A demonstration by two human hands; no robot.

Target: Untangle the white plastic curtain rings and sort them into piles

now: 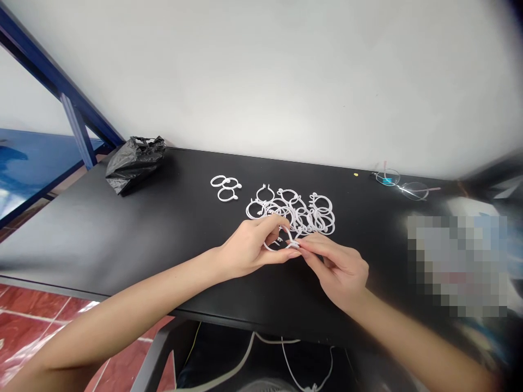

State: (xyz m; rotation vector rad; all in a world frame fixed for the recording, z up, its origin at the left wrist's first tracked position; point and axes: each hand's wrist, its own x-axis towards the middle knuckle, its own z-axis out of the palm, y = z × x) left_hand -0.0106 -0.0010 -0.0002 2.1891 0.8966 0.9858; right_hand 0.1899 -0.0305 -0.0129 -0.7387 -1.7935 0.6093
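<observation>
Head view, left to right. Far left on the black table (pixel 122 239): a crumpled black bag (pixel 134 162). Further right, three loose rings (pixel 225 188) set apart from the rest. Near the middle, left hand (pixel 249 247) curled, fingertips grasping one white ring (pixel 274 250) just above the tabletop. Just beyond it, a tangled pile of rings (pixel 300 213). Right hand (pixel 337 269) pinching the same ring from the other side. Far right, spectacles (pixel 402 186) by the wall. Judged as mid-work on a single ring, both sides gripped; thin and probably springy, so calling for a steady two-sided pinch and small, careful finger pressure.
</observation>
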